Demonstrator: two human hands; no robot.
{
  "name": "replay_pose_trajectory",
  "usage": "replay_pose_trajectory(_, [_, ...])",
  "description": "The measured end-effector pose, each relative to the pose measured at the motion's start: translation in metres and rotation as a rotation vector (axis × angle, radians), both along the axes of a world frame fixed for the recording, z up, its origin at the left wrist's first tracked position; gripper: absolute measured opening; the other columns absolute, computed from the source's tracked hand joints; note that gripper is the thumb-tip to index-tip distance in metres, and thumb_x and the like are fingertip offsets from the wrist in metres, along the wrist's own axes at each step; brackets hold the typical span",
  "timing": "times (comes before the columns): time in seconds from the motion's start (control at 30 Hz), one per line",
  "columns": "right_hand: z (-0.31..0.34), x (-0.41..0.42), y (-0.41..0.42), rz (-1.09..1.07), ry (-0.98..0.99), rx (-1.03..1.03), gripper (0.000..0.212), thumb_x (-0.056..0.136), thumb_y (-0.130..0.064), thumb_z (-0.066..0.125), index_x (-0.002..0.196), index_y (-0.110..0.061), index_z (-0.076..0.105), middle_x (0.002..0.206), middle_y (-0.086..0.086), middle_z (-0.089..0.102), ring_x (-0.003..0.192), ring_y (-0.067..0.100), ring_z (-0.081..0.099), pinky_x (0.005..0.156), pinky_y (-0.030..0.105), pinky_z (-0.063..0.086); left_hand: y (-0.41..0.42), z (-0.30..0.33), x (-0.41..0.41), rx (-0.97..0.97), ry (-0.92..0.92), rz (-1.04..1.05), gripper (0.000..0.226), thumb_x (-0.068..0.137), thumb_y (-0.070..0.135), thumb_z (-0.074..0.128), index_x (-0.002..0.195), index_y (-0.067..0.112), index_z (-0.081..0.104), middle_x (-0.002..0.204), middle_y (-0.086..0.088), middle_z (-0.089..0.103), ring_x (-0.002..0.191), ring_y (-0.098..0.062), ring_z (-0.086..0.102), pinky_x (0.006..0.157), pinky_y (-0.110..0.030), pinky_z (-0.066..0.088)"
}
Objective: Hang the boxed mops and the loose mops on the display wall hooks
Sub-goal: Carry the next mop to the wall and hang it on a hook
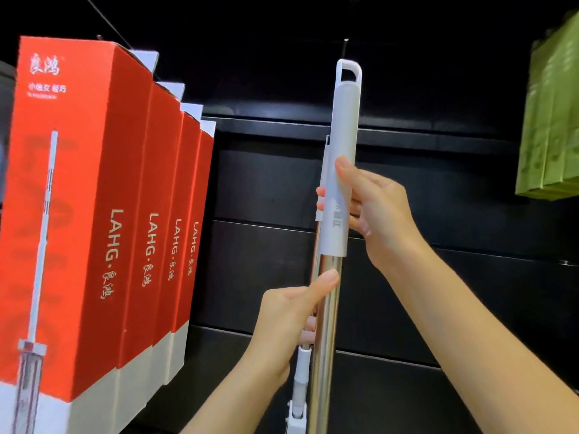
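The left hand (291, 311) grips the loose mop (340, 170) on its slick steel pole; the right hand (372, 202) grasps the grey sleeve, the surer hold. Held upright, it looks stiff and light, its loop just below a hook (345, 47); boxed mops (103, 214) hang left

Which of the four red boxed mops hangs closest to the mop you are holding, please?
The rightmost red box, farthest back in the row; only its narrow spine shows beside the loose mop.

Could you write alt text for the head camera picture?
Two bare hands hold a loose mop's shiny steel pole with grey plastic grip upright before a black display wall: right hand on the grip, left hand lower. Four red LAHG boxes hang left.
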State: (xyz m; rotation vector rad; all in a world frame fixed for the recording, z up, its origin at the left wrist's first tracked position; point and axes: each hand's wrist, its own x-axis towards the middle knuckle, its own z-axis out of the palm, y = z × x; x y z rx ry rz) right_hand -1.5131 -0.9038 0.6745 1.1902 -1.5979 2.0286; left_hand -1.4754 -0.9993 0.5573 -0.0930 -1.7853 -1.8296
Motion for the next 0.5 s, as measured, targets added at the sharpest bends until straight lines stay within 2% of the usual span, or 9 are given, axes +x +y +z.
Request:
replay_pose_trajectory(0.07, [0.01, -0.004, -0.003, -0.009, 0.015, -0.007, 0.014, 0.088, -0.037, 0.061, 0.083, -0.024, 0.064, 0.088, 0.006, 0.074, 0.072, 0.016, 0.071, 0.069, 0.028, 0.061, -0.003, 0.01, -0.004, 0.006, 0.025, -0.033, 0.064, 0.058, 0.061, 0.063, 0.086, 0.004, 0.073, 0.056, 0.0, 0.063, 0.055, -0.011, 0.063, 0.057, -0.021, 0.053])
replay_pose_trajectory(0.13, [0.02, -0.008, -0.005, -0.023, 0.044, -0.021, 0.015, 0.088, -0.037, 0.061, 0.085, -0.023, 0.065, 0.088, 0.007, 0.074, 0.071, 0.017, 0.071, 0.069, 0.029, 0.061, -0.005, 0.02, -0.01, 0.005, 0.05, -0.042, 0.061, 0.062, 0.058, 0.063, 0.087, 0.003, 0.072, 0.048, 0.005, 0.059, 0.05, -0.007, 0.061, 0.055, -0.019, 0.052])
replay_pose_trajectory(0.37, [0.055, -0.024, -0.007, -0.072, 0.086, -0.051, 0.018, 0.087, -0.038, 0.063, 0.085, -0.02, 0.063, 0.088, 0.009, 0.074, 0.073, 0.019, 0.072, 0.076, 0.036, 0.061, -0.007, 0.054, -0.028, -0.002, 0.112, -0.049, 0.057, 0.067, 0.057, 0.065, 0.09, 0.006, 0.072, 0.051, 0.007, 0.062, 0.049, -0.003, 0.062, 0.059, -0.021, 0.055])
replay_pose_trajectory(0.43, [0.065, -0.028, -0.008, -0.083, 0.09, -0.04, 0.02, 0.086, -0.039, 0.064, 0.086, -0.019, 0.063, 0.088, 0.009, 0.075, 0.076, 0.021, 0.073, 0.077, 0.037, 0.06, -0.009, 0.062, -0.031, 0.014, 0.123, -0.057, 0.055, 0.068, 0.056, 0.067, 0.089, 0.006, 0.072, 0.059, 0.005, 0.066, 0.053, -0.004, 0.063, 0.063, -0.024, 0.058])
replay_pose_trajectory(0.5, [0.073, -0.031, -0.01, -0.109, 0.108, -0.025, 0.023, 0.086, -0.039, 0.064, 0.088, -0.017, 0.063, 0.089, 0.009, 0.075, 0.078, 0.021, 0.074, 0.077, 0.037, 0.06, -0.01, 0.068, -0.034, 0.033, 0.125, -0.063, 0.059, 0.062, 0.059, 0.068, 0.09, 0.007, 0.073, 0.073, -0.005, 0.071, 0.066, -0.01, 0.068, 0.072, -0.03, 0.06])
